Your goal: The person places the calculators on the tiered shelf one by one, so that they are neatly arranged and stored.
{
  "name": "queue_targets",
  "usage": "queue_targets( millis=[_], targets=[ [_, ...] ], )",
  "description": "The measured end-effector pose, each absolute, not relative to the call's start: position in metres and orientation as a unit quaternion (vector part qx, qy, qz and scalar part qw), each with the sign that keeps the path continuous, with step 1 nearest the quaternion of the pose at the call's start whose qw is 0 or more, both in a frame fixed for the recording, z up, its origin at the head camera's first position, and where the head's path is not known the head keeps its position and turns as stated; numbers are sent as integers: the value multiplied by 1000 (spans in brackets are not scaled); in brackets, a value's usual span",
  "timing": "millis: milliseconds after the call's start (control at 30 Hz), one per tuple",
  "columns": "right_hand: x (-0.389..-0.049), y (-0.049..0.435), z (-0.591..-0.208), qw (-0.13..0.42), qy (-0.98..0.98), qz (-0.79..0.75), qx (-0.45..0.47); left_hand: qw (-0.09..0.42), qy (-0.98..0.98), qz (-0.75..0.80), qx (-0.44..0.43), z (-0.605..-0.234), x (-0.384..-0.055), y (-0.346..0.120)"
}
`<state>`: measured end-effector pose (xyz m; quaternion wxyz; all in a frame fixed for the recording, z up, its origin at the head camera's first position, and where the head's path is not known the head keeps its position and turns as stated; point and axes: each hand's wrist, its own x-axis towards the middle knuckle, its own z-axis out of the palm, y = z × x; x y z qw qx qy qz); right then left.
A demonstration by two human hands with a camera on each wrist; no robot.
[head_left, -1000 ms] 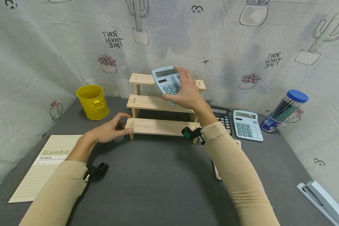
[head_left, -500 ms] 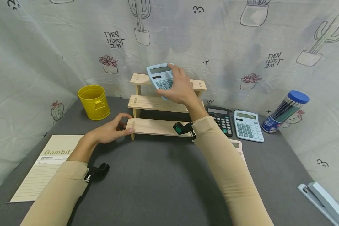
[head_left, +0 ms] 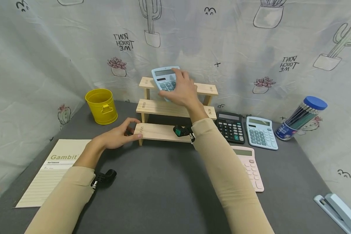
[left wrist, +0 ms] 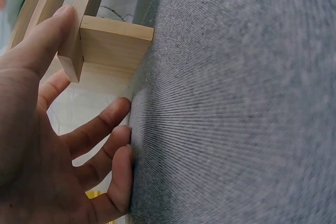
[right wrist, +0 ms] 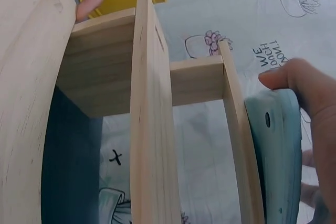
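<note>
Standing on grey tabletop point(head_left: 152, 195), printed curtain point(head_left: 190, 35) behind: wooden rack point(head_left: 166, 109) — left hand point(head_left: 117, 136) pinching its end, right hand point(head_left: 185, 90) gripping blue calculator point(head_left: 164, 78) — further left than earlier.

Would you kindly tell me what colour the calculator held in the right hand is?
The calculator is light blue, seen best in the head view.

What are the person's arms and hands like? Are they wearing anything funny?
Both arms have long, plain beige sleeves. The left hand and right hand are bare, with no gloves. Near each cuff sits a small black gadget with a silvery bit; the right one also has a green patch.
</note>
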<state>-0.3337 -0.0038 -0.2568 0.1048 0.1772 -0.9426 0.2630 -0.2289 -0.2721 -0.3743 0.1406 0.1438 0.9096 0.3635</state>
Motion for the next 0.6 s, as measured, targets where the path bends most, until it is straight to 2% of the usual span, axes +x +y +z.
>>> queue_targets(
  millis=[167,400,467,600],
  targets=[
    [-333,-11,-251,60,-957,236,160,145,908,363,147,-373,-228,-273],
    [-329,3,-239,-32,-940,252,227,151,910,360,141,-372,-229,-275],
    [-329,5,-241,-37,-939,249,234,151,910,359,141,-373,-230,-275],
    [-331,-1,-249,-11,-943,249,221,151,908,364,142,-375,-231,-275]
  ],
)
